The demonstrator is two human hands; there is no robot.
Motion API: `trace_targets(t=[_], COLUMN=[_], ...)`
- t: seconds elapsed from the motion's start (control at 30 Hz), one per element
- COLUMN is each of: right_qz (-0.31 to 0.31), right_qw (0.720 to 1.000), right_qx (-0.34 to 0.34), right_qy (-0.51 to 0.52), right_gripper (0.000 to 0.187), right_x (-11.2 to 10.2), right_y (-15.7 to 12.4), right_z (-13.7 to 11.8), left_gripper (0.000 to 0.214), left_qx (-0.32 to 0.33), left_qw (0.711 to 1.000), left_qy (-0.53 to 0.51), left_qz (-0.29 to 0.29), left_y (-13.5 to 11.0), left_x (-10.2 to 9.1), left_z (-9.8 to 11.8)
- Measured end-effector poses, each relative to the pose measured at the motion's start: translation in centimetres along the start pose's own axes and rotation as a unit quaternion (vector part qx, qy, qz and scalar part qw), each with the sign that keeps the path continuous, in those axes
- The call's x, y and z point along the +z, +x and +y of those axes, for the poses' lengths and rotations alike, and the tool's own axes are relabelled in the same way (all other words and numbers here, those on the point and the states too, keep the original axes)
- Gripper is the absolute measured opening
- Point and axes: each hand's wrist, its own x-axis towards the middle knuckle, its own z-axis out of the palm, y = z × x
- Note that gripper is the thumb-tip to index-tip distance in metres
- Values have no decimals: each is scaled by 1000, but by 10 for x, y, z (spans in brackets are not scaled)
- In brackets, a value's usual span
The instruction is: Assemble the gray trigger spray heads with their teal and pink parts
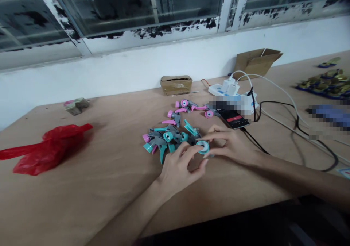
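Note:
My right hand (228, 143) pinches a trigger sprayer head by its teal collar (203, 148), with the collar's round opening facing me. The index fingertip of my left hand (183, 167) touches the white inside of that collar. My left thumb stands apart from it, below. Just beyond my hands lies a pile of grey-and-teal trigger sprayer heads (166, 136), some with pink parts. Farther back are several grey-and-pink trigger sprayer heads (186, 105). My fingers hide most of the held sprayer head's body.
A red plastic bag (51, 149) lies at the left. Behind the pile are a small cardboard box (176, 85), a power strip (216, 89) with white chargers, and a phone (235, 119). Cables (296, 118) cross the right side. An open carton (254, 63) stands against the wall.

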Motion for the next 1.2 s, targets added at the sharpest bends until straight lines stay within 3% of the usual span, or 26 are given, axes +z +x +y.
trace_targets(t=[0.2, 0.37, 0.53, 0.63, 0.73, 0.83, 1.03, 1.2], right_qz=[3, 29, -2, 20, 62, 58, -14, -75], right_qw=[994, 981, 978, 982, 972, 962, 942, 931], right_qx=[-15, 7, 31, 21, 13, 25, 1, -34], right_qy=[-105, -193, -208, -186, -227, -267, -336, -355], right_gripper=[31, 30, 45, 54, 40, 35, 31, 31], right_x=[-6, -10, -2, 0, -6, -15, -23, -16], right_y=[3, 19, 28, 36, 57, 90, 150, 168], right_z=[-3, 12, 33, 36, 41, 57, 94, 106], left_gripper=[33, 22, 11, 9, 10, 10, 10, 10], left_qx=[-44, -76, -67, -50, -42, -42, -46, -53], left_qw=[997, 996, 995, 995, 994, 994, 994, 993], left_qy=[20, -21, -37, -41, -51, -50, -53, -61], left_qz=[-60, -50, -63, -77, -86, -88, -81, -86], left_y=[-1, -4, -4, -5, -7, -7, -8, -9], left_x=[4, 7, 8, 9, 11, 12, 11, 12], left_z=[-4, -5, 0, 3, 5, 4, 5, 5])
